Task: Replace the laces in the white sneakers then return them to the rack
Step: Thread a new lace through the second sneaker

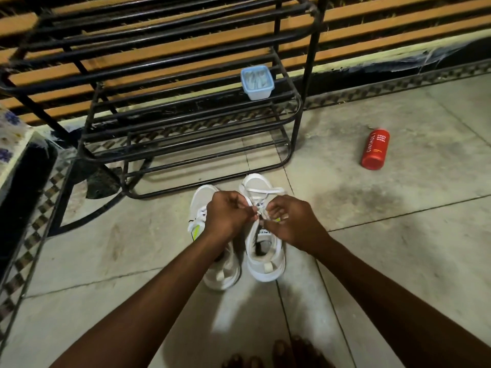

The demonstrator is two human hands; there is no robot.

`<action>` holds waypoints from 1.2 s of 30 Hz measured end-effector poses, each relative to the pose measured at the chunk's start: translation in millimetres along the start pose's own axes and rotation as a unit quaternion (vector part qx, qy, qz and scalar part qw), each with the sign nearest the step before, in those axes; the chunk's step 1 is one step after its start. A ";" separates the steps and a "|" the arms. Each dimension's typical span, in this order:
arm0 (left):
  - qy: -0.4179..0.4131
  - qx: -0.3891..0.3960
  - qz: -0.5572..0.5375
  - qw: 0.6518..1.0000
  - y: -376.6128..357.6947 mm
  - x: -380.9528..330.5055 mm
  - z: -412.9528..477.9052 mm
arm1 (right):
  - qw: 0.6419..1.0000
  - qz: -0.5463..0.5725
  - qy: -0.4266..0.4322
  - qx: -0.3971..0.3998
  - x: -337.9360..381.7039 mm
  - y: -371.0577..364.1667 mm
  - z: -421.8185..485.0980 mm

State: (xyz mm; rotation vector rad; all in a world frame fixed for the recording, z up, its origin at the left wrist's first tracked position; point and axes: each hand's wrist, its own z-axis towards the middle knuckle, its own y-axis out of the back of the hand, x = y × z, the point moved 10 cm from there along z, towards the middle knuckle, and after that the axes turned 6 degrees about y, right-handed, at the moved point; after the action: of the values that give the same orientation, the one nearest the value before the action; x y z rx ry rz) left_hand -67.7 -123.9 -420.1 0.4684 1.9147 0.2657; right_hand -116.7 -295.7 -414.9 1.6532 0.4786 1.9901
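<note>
On rack [314, 49], blue-rimmed plastic tub [257, 82]

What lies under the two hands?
The right sneaker and its white lace, which the left hand and the right hand pinch. The left hand hides the middle of the left sneaker.

A red bottle [375, 149] lies on the floor [398, 235], apart from a blue-rimmed tub [257, 82].

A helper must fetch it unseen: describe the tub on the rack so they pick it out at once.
Find the black metal rack against the slatted wall. On a shelf partway down, near its right end, sits a small tub. It is squarish with a pale blue rim and clear lid, unlike the red bottle lying on the floor to the right.
</note>
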 end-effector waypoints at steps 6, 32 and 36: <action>0.029 -0.032 -0.008 0.999 -3.0 11.6 0.4 | 1.000 0.005 0.004 -0.030 2.1 -1.0 -10.9; -0.149 -0.110 0.111 0.976 -24.6 -6.8 -22.5 | 0.978 0.139 -0.134 -0.077 -37.6 -1.4 -25.0; -0.183 -0.100 0.144 0.967 -29.1 -13.7 -26.6 | 0.977 0.146 -0.134 -0.080 -38.0 -0.3 -24.1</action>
State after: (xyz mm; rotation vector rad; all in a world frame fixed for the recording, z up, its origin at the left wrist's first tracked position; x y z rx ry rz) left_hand -93.5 -155.1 -410.1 0.6134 1.4408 0.5190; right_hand -135.2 -316.4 -450.3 1.9382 -0.0259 1.9001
